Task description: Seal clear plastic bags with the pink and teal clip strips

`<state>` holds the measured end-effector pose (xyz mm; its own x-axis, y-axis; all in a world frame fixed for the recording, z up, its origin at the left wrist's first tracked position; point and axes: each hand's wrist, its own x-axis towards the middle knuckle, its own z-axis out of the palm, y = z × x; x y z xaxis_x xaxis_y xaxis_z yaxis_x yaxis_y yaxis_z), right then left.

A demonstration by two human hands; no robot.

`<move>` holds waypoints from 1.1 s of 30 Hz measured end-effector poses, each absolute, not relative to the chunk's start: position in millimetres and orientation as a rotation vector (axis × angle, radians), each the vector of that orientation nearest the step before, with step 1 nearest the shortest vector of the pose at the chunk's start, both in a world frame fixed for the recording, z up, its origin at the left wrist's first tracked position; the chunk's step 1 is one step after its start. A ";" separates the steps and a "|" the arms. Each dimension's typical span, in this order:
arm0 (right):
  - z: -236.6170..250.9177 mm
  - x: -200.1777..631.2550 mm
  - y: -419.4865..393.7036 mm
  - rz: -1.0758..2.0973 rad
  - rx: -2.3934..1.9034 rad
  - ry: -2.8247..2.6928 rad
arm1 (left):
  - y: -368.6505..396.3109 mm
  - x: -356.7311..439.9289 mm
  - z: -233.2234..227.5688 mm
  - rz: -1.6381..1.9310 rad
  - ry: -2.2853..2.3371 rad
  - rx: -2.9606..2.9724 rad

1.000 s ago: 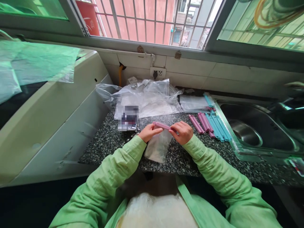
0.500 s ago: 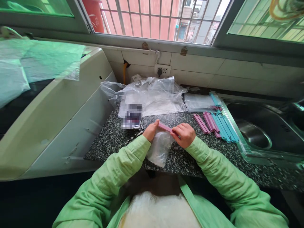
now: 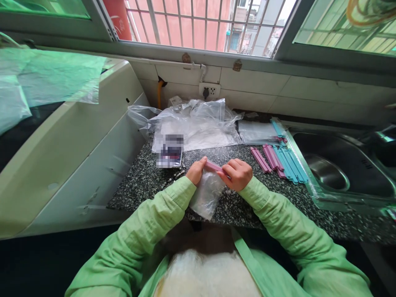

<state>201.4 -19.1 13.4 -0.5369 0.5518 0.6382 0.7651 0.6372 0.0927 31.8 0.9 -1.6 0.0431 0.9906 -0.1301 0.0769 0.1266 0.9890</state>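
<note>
A pink bag sealing clip (image 3: pixel 213 166) lies across the top of a small clear plastic bag (image 3: pixel 208 194), which hangs below it over the counter's front part. My left hand (image 3: pixel 196 170) is closed on the clip's left end, thumb on top. At the other end, my right hand (image 3: pixel 237 174) is closed with its thumb and fingers on the clip. Whether the clip is fully snapped along its length cannot be made out. To the right lie loose pink clips (image 3: pixel 272 157) and blue clips (image 3: pixel 291 166) in rows.
Large clear plastic bags (image 3: pixel 198 130) are heaped against the tiled wall. A stack of flat bags with clips (image 3: pixel 258 133) lies beside them. A phone with a blurred screen (image 3: pixel 170 152) is left of my hands. A steel sink (image 3: pixel 328 173) bounds the right, a white appliance (image 3: pixel 93 165) the left.
My right hand has shifted slightly left along the clip, its thumb now nearer the middle. The whole view has moved a little. Both hands keep hold of the clip.
</note>
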 end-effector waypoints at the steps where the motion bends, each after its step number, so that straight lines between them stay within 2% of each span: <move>1: 13.7 201.0 -18.8 -0.497 -1.018 -2.287 | 1.1 31.6 -2.1 1.041 1.296 1.216; 10: 8.9 197.9 -18.4 -0.436 -0.928 -2.242 | -0.1 31.3 -0.6 0.936 1.247 1.332; 33: 4.1 197.7 -18.5 -0.422 -0.894 -2.225 | 5.3 32.0 -16.9 1.019 1.107 1.090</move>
<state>197.7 -18.5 4.1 -0.5228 0.4781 0.7058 0.7032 0.7098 0.0401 32.0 5.3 -16.9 0.1584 0.9746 -0.1580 -0.0778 0.1719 0.9820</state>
